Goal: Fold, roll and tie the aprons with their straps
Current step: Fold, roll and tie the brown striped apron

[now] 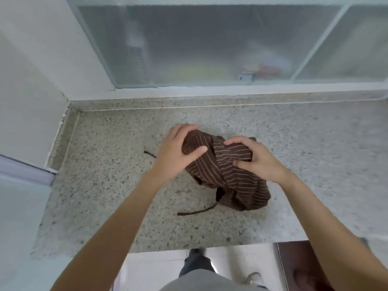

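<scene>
From the head view, a speckled grey granite counter [109, 185] fills the middle of the scene, closed off at the back by a low raised lip and a white-framed sliding window [210, 45] of frosted glass, with a plain white wall [31, 70] at the left corner. Below the counter's near edge, pale floor tiles [231, 261] and the person's dark shoe [196, 254] show. A brown apron [228, 175] with thin pale stripes lies bunched on the counter a little right of centre, its long axis running diagonally from the far left, under the hands, to the near right, where the bulkier end rests. One dark strap [197, 212] trails from its near side toward the left across the stone, and a short strap end [149, 153] pokes out just beside the left wrist. The left hand [178, 152] grips the far-left end, fingers curled over the top and thumb pressed onto the cloth. The right hand [258, 158] clutches the fabric beside it, fingers and thumb curled into a gathered fold.
</scene>
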